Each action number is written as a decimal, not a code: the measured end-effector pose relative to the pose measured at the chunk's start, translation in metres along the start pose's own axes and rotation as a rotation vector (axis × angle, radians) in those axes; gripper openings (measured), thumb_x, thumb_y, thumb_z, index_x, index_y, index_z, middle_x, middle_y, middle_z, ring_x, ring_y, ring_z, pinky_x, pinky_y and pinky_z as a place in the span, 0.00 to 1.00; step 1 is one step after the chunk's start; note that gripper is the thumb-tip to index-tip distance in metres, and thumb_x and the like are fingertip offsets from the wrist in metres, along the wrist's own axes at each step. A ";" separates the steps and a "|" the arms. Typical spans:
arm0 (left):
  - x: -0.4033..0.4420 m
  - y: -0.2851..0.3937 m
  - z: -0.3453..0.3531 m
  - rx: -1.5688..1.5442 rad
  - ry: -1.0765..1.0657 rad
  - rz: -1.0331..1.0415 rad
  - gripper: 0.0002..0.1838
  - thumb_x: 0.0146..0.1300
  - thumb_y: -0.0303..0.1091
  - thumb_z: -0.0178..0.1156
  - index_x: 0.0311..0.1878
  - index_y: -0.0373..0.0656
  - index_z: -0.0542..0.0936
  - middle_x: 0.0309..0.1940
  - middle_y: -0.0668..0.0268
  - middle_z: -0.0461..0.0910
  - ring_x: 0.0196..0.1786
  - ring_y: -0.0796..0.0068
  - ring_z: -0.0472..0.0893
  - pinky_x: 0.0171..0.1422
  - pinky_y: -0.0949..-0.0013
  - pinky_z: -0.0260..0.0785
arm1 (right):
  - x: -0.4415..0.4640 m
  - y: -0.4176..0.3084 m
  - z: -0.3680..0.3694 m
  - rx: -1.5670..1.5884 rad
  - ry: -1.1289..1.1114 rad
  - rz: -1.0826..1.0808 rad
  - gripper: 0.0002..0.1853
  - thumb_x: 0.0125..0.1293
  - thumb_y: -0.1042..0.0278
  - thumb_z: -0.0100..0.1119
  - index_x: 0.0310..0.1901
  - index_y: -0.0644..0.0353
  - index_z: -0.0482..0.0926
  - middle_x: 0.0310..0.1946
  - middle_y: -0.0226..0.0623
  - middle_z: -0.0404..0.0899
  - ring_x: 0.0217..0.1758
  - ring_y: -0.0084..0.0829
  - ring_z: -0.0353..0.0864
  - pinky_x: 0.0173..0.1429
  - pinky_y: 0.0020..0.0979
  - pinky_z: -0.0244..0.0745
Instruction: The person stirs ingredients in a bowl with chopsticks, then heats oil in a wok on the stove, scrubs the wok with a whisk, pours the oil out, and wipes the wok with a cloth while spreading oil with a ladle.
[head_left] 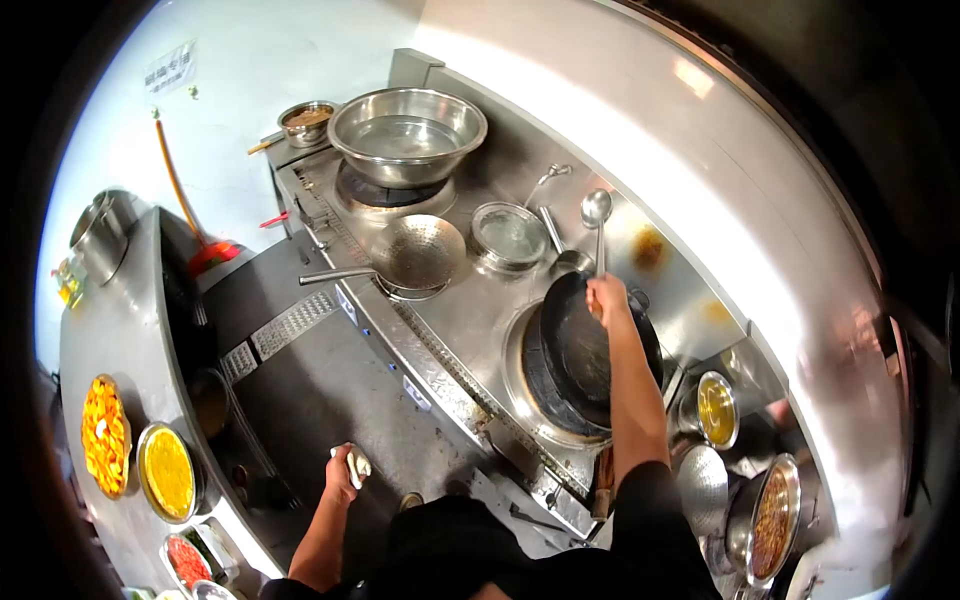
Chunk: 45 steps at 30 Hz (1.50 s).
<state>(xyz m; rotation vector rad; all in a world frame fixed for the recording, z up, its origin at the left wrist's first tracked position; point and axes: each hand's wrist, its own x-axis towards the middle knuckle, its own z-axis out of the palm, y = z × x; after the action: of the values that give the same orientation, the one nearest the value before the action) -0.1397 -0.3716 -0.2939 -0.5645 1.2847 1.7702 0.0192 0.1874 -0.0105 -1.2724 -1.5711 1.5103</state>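
My right hand (606, 299) is closed around the handle of a metal ladle (596, 208), whose bowl points away from me toward the back wall of the stove. Below that hand and forearm sits a black wok (575, 345) on the front burner; it looks tilted, and my arm hides part of it. Down at the left, over the floor, my left hand (343, 474) grips a folded white cloth (359, 466). A second ladle (572, 261) rests on the stove beside the wok, near a round container of clear liquid (509, 236).
A perforated strainer (418, 252) and a large steel basin of water (407, 135) stand farther along the stove. Bowls of orange pieces (106, 436) and yellow liquid (167, 474) are on the left counter (110, 330). At right are an oil pot (717, 410) and a food-filled bowl (773, 520).
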 end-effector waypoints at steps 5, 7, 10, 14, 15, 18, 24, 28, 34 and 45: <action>-0.030 -0.038 -0.013 -0.056 0.038 -0.053 0.13 0.63 0.46 0.57 0.40 0.46 0.76 0.28 0.64 0.78 0.26 0.67 0.79 0.21 0.67 0.69 | 0.063 -0.018 0.070 -0.052 -0.026 -0.040 0.11 0.58 0.82 0.50 0.43 0.63 0.68 0.19 0.32 0.69 0.14 0.26 0.66 0.16 0.29 0.61; -0.042 -0.059 -0.037 -0.085 0.038 -0.086 0.12 0.64 0.45 0.56 0.41 0.46 0.76 0.29 0.65 0.78 0.28 0.67 0.80 0.27 0.64 0.73 | 0.052 -0.011 0.058 -0.024 -0.038 -0.033 0.12 0.57 0.82 0.50 0.44 0.64 0.68 0.18 0.32 0.69 0.14 0.26 0.66 0.15 0.29 0.60; -0.053 -0.078 -0.059 -0.101 0.116 -0.109 0.10 0.64 0.44 0.56 0.39 0.48 0.76 0.28 0.66 0.78 0.29 0.67 0.80 0.31 0.62 0.75 | 0.009 -0.002 0.036 -0.013 0.005 -0.064 0.12 0.58 0.80 0.51 0.44 0.62 0.68 0.18 0.31 0.68 0.14 0.25 0.66 0.15 0.29 0.60; -0.048 -0.090 -0.089 0.041 0.152 -0.263 0.11 0.63 0.48 0.56 0.38 0.53 0.76 0.26 0.69 0.78 0.27 0.70 0.80 0.24 0.64 0.71 | -0.090 0.012 -0.027 0.021 0.034 -0.029 0.10 0.61 0.76 0.53 0.44 0.58 0.70 0.18 0.28 0.67 0.14 0.22 0.67 0.16 0.28 0.60; -0.042 -0.093 -0.089 0.063 0.135 -0.271 0.11 0.63 0.48 0.56 0.38 0.52 0.76 0.26 0.69 0.79 0.27 0.69 0.80 0.24 0.63 0.71 | -0.118 0.019 -0.048 0.041 0.026 0.006 0.13 0.61 0.75 0.54 0.48 0.57 0.71 0.19 0.28 0.68 0.14 0.21 0.67 0.16 0.27 0.61; -0.025 -0.090 -0.072 0.093 0.008 -0.250 0.13 0.63 0.47 0.57 0.39 0.48 0.77 0.27 0.67 0.78 0.28 0.67 0.80 0.28 0.60 0.74 | -0.196 0.057 -0.108 0.186 0.080 0.034 0.18 0.62 0.76 0.54 0.54 0.62 0.71 0.20 0.27 0.69 0.15 0.20 0.67 0.19 0.25 0.61; 0.016 -0.077 0.012 0.247 -0.151 -0.200 0.12 0.62 0.42 0.57 0.38 0.43 0.78 0.28 0.65 0.78 0.30 0.66 0.80 0.35 0.62 0.75 | -0.255 0.164 -0.189 -0.412 0.189 0.183 0.09 0.62 0.74 0.54 0.44 0.64 0.71 0.17 0.32 0.70 0.14 0.24 0.68 0.15 0.26 0.59; 0.018 -0.077 0.078 0.302 -0.358 -0.168 0.13 0.61 0.42 0.57 0.39 0.41 0.79 0.29 0.64 0.80 0.30 0.67 0.80 0.34 0.64 0.74 | -0.285 0.189 -0.166 -0.023 0.085 0.377 0.06 0.67 0.70 0.53 0.42 0.62 0.72 0.19 0.30 0.71 0.15 0.22 0.69 0.13 0.25 0.60; 0.019 -0.116 0.127 0.388 -0.379 -0.193 0.15 0.60 0.45 0.60 0.38 0.41 0.78 0.27 0.62 0.80 0.26 0.66 0.79 0.30 0.63 0.73 | -0.183 0.203 -0.177 1.369 -0.357 0.613 0.10 0.74 0.64 0.46 0.41 0.61 0.75 0.25 0.30 0.76 0.22 0.20 0.74 0.22 0.24 0.69; 0.051 -0.158 -0.012 0.373 0.180 -0.062 0.18 0.57 0.43 0.63 0.35 0.34 0.78 0.26 0.58 0.77 0.25 0.61 0.77 0.29 0.58 0.69 | -0.219 0.201 -0.226 0.965 -0.227 0.779 0.07 0.72 0.65 0.50 0.34 0.51 0.68 0.22 0.26 0.73 0.15 0.17 0.67 0.16 0.21 0.63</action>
<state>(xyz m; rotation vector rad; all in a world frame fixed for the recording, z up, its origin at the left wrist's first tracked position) -0.0358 -0.3469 -0.4215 -0.5499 1.6557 1.4056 0.3473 0.0508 -0.1267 -1.1401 -0.2224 2.4985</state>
